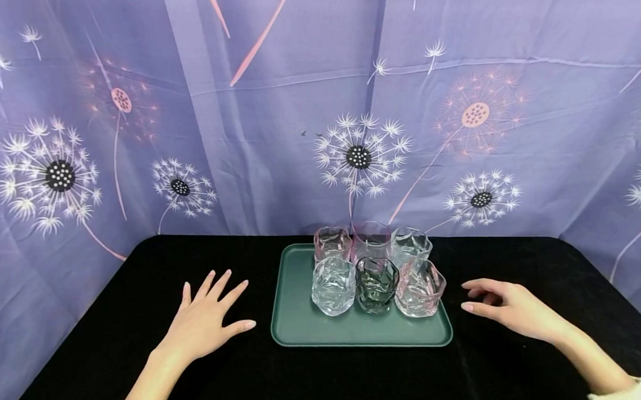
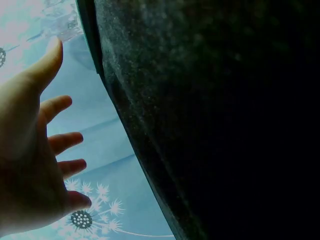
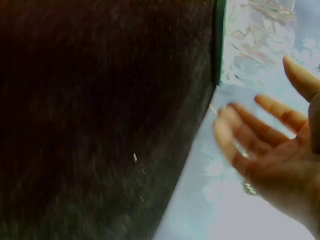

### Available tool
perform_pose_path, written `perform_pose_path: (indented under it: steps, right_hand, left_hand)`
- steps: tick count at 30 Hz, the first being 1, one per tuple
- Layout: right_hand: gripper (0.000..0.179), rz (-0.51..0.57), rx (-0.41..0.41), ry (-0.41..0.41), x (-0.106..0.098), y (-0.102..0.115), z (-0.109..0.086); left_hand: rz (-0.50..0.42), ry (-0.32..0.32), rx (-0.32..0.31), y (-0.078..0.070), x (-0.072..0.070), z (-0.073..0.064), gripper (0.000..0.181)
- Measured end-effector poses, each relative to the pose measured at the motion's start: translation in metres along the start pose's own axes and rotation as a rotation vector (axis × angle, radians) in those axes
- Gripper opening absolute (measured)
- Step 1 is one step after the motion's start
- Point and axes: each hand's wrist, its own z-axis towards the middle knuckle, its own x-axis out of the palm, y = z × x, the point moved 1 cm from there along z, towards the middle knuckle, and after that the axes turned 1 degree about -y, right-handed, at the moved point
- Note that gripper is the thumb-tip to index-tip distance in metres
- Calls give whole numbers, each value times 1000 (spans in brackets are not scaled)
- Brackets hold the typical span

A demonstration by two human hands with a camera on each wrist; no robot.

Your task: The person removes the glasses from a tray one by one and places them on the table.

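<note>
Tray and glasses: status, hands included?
Left hand empty, fingers spread; right hand empty, fingers loosely bent. Six glasses on green tray, two rows of three. No obstacle seen between hands and tray.

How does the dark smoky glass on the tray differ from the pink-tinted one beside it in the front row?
The smoky glass is dark grey, while the pink-tinted glass is pale. The smoky glass sits mid-row; the pink-tinted glass ends the row, nearer the right hand. Both are see-through, with uneven walls, and stand on the green tray.
</note>
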Motion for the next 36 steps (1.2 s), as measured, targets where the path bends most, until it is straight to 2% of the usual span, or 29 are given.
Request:
perform_pose_path:
  steps: [5, 9, 13, 18, 23, 30, 36]
  right_hand:
    - [41, 422, 66, 210, 13, -9, 13]
    - [46, 614, 139, 264, 21, -13, 17]
    - [45, 720, 185, 275, 26, -15, 19]
    - [42, 765, 212, 274, 30, -17, 20]
    - [42, 775, 261, 277, 33, -19, 21]
    - [42, 781, 283, 282, 36, -18, 20]
    - [41, 785, 289, 279, 39, -18, 20]
  left_hand:
    - [-5, 2, 12, -1, -1, -1, 75]
    - [-65, -1, 23, 0, 1, 0, 76]
    - [-148, -12, 19, 0, 1, 1, 74]
    - [-237, -24, 17, -4, -1, 4, 70]
    - [-302, -13, 49, -13, -4, 13, 68]
    - [-377, 4, 107, -27, -5, 34, 70]
    - [-432, 52, 144, -37, -9, 57, 66]
